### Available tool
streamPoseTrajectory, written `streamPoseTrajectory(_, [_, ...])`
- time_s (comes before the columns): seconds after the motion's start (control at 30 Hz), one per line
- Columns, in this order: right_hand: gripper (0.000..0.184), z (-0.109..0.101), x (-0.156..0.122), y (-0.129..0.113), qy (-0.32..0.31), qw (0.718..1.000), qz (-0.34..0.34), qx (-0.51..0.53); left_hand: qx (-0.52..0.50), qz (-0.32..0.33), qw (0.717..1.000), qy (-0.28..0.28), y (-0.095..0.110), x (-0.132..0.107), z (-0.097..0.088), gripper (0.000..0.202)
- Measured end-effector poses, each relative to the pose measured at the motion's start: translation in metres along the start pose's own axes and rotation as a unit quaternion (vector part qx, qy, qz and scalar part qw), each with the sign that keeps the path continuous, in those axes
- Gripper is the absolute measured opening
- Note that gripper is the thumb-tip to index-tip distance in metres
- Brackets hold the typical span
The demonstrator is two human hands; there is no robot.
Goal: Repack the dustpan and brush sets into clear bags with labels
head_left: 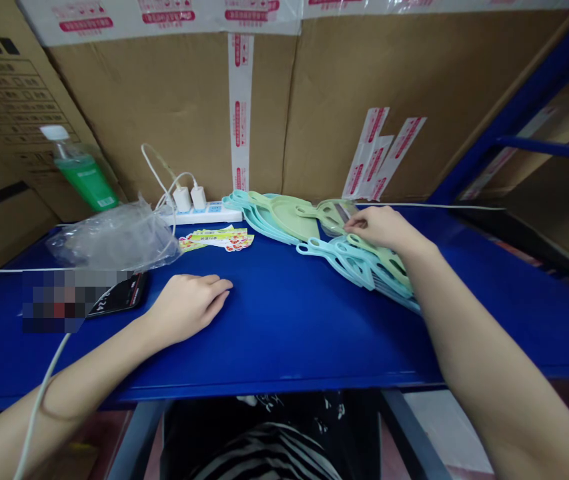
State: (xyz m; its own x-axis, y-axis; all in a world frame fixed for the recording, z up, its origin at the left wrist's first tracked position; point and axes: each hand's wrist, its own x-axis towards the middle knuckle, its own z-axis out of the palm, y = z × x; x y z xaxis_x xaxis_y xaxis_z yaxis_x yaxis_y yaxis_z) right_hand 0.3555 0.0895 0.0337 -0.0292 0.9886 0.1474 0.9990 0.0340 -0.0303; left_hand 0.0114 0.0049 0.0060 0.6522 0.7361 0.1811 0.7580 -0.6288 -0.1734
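Observation:
My right hand (381, 227) reaches to the back of the blue table (284, 327) and pinches a green plastic slicer piece (328, 213) with a metal blade. It hovers over a fanned pile of blue and green plastic handled pieces (364, 263). A second stack of the same plastic pieces (269, 212) lies just to the left. My left hand (189, 307) rests on the table, fingers loosely curled, holding nothing. Printed paper cards (217, 239) lie beyond it.
A crumpled clear plastic bag (114, 237) lies at the left. A white power strip (199, 213) with chargers sits against the cardboard boxes (174, 113). A green bottle (84, 173) leans back left. A dark phone (121, 295) lies near my left wrist.

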Motion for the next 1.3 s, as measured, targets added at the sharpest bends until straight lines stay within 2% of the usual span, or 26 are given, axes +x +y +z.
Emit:
streamPoseTrajectory(0.2, [0.024, -0.002, -0.002, 0.000, -0.027, 0.999, 0.016, -0.022, -0.001, 0.003, 1.000, -0.004, 0.000, 0.000, 0.000, 0.034])
streamPoseTrajectory(0.4, [0.029, -0.010, -0.009, -0.010, -0.056, 0.992, 0.090, -0.063, -0.008, 0.002, 1.000, -0.003, 0.000, 0.000, 0.001, 0.034])
streamPoseTrajectory(0.67, [0.038, -0.021, -0.018, -0.026, -0.094, 0.978, 0.155, -0.100, 0.002, 0.001, 1.000, -0.005, 0.000, 0.000, 0.000, 0.034])
streamPoseTrajectory(1.07, [0.044, -0.030, -0.022, -0.033, -0.120, 0.977, 0.142, -0.105, 0.004, -0.001, 1.000, -0.013, 0.000, 0.000, 0.001, 0.033])
streamPoseTrajectory(1.3, [0.036, -0.023, -0.019, -0.027, -0.108, 0.979, 0.131, -0.109, 0.006, -0.002, 1.000, -0.015, 0.001, 0.000, 0.000, 0.033])
